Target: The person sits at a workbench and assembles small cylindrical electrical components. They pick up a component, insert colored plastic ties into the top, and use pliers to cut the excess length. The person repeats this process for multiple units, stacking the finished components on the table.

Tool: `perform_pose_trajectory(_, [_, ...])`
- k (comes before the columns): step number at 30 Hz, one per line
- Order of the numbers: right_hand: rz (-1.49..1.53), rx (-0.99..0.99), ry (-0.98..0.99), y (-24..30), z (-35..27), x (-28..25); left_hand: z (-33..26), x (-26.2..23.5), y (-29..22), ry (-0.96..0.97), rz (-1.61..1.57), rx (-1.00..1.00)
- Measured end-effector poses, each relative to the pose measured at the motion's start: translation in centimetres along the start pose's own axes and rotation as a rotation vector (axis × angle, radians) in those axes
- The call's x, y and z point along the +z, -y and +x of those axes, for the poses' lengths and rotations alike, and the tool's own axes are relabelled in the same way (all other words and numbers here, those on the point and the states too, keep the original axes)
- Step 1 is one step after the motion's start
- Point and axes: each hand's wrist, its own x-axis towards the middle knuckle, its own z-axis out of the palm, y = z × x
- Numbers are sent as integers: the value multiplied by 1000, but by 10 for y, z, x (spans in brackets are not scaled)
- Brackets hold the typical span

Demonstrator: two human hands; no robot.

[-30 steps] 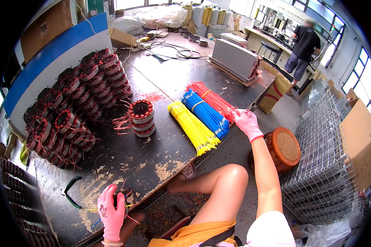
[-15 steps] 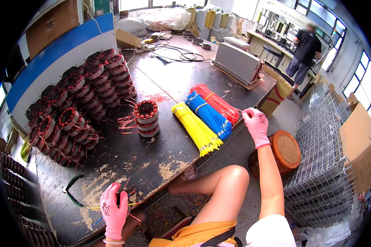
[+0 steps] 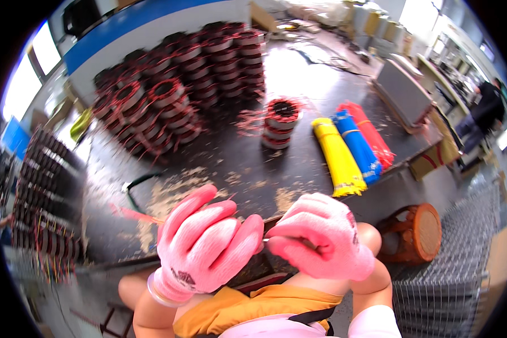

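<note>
In pink knitted gloves, my two hands meet fingertip to fingertip above my lap at the table's front edge. My left hand is curled around a wound stator core, which its fingers now hide; loose red wire ends stick out past its far left side. Closed in a pinch, my right hand holds a thin wire, of which only a small pale end shows between the hands. Beyond them lie a yellow wire bundle, a blue wire bundle and a red wire bundle, side by side.
A short stack of stators stands mid-table; a big pile rises behind left. A green-handled tool lies left of my hands. More stators fill a rack. At right are a wooden stool, wire mesh and a person.
My right hand has come back from beside the red bundle to meet the left. My left hand has risen and turned, covering the stator. The view has swung left.
</note>
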Motion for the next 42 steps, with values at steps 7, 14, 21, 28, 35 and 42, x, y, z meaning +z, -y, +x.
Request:
perform_pose_trajectory(7, [-75, 498, 86, -69, 4, 57, -59, -16, 30, 175, 125, -456])
perform_pose_trajectory(14, [152, 707, 375, -125, -17, 122, -111, 53, 13, 194, -212, -843])
perform_pose_trajectory(21, [-153, 598, -10, -107, -17, 109, -133, 71, 17, 148, -272, -925])
perform_pose_trajectory(28, [-468, 58, 29, -95, -20, 145, -133, 72, 17, 176, -240, -926])
perform_pose_trajectory(35, [-672, -37, 109, -111, -15, 170, -134, 73, 16, 172, -157, -880])
perform_pose_trajectory(42, [-133, 401, 252, -121, -6, 166, -142, 77, 17, 151, -189, -884])
